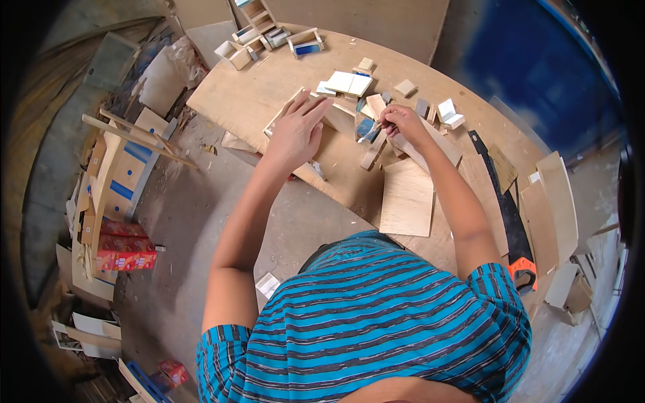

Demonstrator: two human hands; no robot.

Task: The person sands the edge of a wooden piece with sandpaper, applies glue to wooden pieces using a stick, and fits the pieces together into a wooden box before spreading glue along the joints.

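Note:
My left hand (294,134) rests at a small open wooden frame (339,119), its fingers stretched out over one side. Its palm hides part of the frame. To the right, my right hand (404,125) is closed in a pinch on a thin stick with a white tip (367,136), which points down and left. What kind of tool the stick is cannot be made out. Below that tip lies a small wood block (371,156). A light square plywood panel (407,198) lies nearer to me, below my right forearm.
Wood offcuts and white-faced pieces (349,82) lie across the workbench (228,94). Small box assemblies (306,43) stand at the far left edge. A handsaw with an orange handle (522,274) lies on the right. Red packages (125,245) sit on the left.

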